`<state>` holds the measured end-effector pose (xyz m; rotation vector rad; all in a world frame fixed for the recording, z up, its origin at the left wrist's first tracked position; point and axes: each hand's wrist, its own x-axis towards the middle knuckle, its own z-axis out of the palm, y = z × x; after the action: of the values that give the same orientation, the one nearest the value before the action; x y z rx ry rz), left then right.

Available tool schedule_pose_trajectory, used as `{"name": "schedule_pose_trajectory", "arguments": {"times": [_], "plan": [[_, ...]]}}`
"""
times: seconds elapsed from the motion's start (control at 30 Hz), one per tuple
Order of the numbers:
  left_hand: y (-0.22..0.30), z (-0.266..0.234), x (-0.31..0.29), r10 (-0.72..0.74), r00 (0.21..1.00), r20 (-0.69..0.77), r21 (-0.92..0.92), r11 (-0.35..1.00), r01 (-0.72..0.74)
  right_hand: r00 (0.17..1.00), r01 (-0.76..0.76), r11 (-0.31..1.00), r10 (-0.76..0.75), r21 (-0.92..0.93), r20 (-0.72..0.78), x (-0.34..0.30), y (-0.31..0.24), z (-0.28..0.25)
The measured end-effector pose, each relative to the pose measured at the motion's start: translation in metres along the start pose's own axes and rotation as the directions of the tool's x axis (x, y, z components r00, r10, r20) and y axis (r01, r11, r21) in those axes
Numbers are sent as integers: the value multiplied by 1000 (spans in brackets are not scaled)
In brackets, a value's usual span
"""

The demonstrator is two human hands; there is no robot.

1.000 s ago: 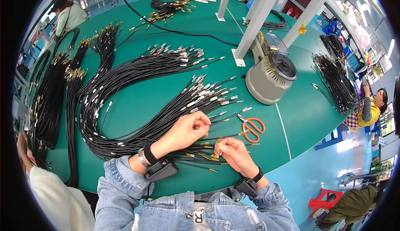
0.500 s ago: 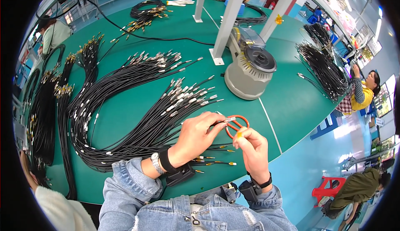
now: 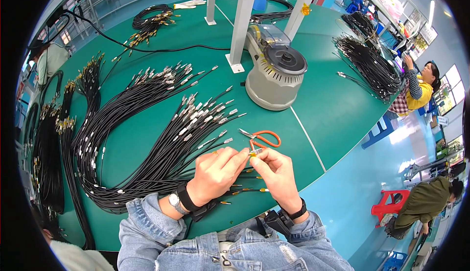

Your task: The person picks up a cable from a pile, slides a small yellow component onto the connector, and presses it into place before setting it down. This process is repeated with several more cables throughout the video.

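Observation:
In front of me, my left hand (image 3: 218, 173) and my right hand (image 3: 275, 173) meet fingertip to fingertip, both closed. Between them is a small silvery cable end (image 3: 256, 151), pinched by the left fingers. A bit of yellow tape (image 3: 252, 154) shows at my right thumb and finger, against the cable end; the fingers partly hide both. Just beyond the hands, orange-handled scissors (image 3: 267, 135) lie on the green table (image 3: 313, 119). To the left of my hands spreads a large bundle of black cables (image 3: 161, 148) with silvery ends and white tags.
A grey round machine (image 3: 274, 82) stands beyond the scissors, beside white metal posts (image 3: 241, 31). More black cable bundles lie at the left (image 3: 51, 148), far left (image 3: 152, 19) and far right (image 3: 367, 65). Other people work around the table; a red stool (image 3: 389, 202) stands on the floor at right.
My hands have come together, bringing the yellow tape in my right fingers to the cable end. The left hand has drawn nearer to me. The whole view has shifted slightly.

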<state>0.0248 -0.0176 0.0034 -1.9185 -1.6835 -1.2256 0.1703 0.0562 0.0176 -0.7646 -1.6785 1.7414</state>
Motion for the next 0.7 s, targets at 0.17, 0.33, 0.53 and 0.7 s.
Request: {"name": "schedule_pose_trajectory", "arguments": {"times": [0.17, 0.33, 0.53, 0.7], "plan": [[-1, 1, -1, 24, 1000, 1, 17, 1000, -24, 1000, -28, 998, 28, 59, 1, 1, 1, -1], [-1, 1, 0, 17, 1000, 5, 15, 1000, -18, 1000, -20, 997, 21, 71, -10, 1, 1, 0], [-1, 3, 0, 10, 1000, -12, 6, 1000, -10, 999, -4, 995, 7, 104, -32, 1, 1, 3], [0, 2, 0, 18, 1000, -7, 11, 1000, -18, 999, -5, 994, 9, 106, -34, 2, 3, 2]]}}
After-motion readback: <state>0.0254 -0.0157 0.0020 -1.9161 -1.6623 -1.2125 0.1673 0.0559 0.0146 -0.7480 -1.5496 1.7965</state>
